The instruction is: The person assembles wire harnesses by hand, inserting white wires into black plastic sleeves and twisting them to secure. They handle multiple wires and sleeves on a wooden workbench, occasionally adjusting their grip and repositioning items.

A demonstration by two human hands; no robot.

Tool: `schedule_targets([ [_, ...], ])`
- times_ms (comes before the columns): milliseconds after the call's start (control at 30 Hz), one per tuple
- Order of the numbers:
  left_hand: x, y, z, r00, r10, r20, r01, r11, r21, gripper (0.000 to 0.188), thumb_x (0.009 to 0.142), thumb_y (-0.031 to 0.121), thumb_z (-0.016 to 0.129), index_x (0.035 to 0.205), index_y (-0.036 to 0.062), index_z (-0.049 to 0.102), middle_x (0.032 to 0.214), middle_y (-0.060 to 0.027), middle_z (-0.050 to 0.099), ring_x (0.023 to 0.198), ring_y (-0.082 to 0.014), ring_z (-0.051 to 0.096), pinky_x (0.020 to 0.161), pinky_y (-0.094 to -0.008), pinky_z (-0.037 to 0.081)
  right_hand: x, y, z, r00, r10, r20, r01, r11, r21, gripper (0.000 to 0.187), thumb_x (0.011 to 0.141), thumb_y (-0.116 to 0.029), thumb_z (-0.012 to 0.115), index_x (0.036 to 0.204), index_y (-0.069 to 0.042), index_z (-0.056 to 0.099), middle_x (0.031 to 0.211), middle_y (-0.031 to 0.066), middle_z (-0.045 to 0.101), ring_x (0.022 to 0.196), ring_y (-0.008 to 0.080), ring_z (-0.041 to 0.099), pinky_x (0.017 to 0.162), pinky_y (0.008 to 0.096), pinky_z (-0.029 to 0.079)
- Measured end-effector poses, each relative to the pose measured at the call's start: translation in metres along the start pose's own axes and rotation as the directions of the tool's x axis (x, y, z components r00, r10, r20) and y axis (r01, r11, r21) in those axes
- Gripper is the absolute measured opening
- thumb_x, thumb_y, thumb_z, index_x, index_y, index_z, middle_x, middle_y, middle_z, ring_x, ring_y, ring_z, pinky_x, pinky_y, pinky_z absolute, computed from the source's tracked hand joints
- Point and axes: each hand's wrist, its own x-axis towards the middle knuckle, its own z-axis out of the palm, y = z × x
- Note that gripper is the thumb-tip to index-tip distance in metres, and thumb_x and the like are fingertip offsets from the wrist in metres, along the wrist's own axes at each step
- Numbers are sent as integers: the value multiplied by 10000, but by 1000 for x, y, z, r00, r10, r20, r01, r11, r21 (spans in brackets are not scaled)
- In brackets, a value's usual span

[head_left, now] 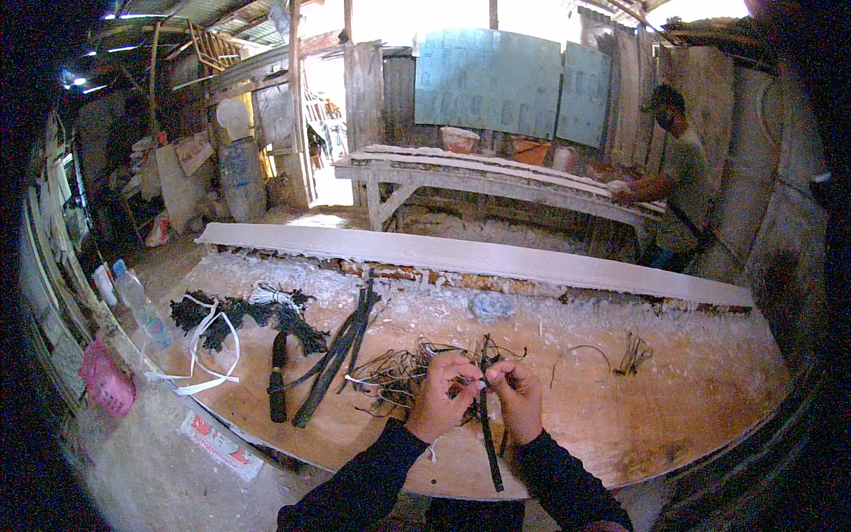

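Observation:
Near the front middle of the plywood table (674, 417), my left hand (443, 396) and my right hand (518, 396) are close together, fingertips pinched. Between them a narrow black strip (490, 448) passes, its lower end hanging toward the table's front edge. Both hands grip it near its upper part; the exact hold is partly covered by fingers. Beside my left hand lies a loose tangle of thin cords (386, 379). Further left rest several flat black strips (341, 355) and a short black rod-like tool (278, 381). A small bundle of thin dark strands (634, 355) lies to the right.
Dark netting-like bundles (230, 321) and a white strap (206, 387) lie on the table's left. A plastic bottle (146, 310) and pink bag (107, 379) stand beyond that edge. A long white-coated board (461, 254) runs along the far side. Another person (683, 173) works at a back bench (425, 177).

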Motion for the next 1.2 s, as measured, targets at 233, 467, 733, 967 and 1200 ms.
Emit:
schedule_targets([
  [233, 2, 3, -1, 971, -233, -53, 201, 918, -343, 409, 795, 36, 580, 1095, 42, 301, 848, -98, 599, 682, -140, 579, 567, -220, 476, 4, 8, -7, 938, -326, 119, 346, 854, -388, 108, 781, -63, 614, 865, 5, 611, 803, 41, 599, 728, 110, 552, 671, 237, 444],
  [467, 5, -3, -9, 971, 238, 22, -221, 858, 463, 259, 776, 67, 600, 987, 45, 452, 886, -104, 586, 827, -245, 568, 687, -327, 467, 4, 13, -10, 993, -93, 73, 101, 989, -111, 99, 765, -10, 607, 863, -4, 614, 833, 47, 602, 774, 113, 558, 708, 236, 439],
  [733, -1, -11, -2, 979, 197, 47, -201, 913, 355, 281, 740, 44, 628, 974, 47, 472, 910, -113, 562, 787, -257, 557, 671, -330, 464, 6, 18, -11, 962, -257, 89, 272, 903, -333, 82, 752, 13, 580, 832, -6, 574, 779, 20, 561, 727, 92, 516, 661, 220, 411],
  [967, -2, -7, 1, 992, 122, -9, -113, 941, 318, 266, 750, 26, 612, 971, 31, 465, 902, -132, 550, 756, -231, 570, 629, -304, 480, 5, 12, -8, 950, -286, 123, 310, 841, -444, 61, 756, 10, 563, 797, -19, 529, 753, 6, 513, 698, 82, 483, 633, 210, 396],
  [1200, -5, -17, 4, 984, 163, -68, -131, 934, 333, 255, 759, 37, 605, 974, 25, 468, 913, -119, 545, 823, -237, 571, 700, -290, 472, 9, 11, -12, 969, -70, 239, 120, 972, -200, 70, 790, -25, 538, 842, -42, 493, 775, -13, 497, 715, 77, 470, 643, 205, 387],
])
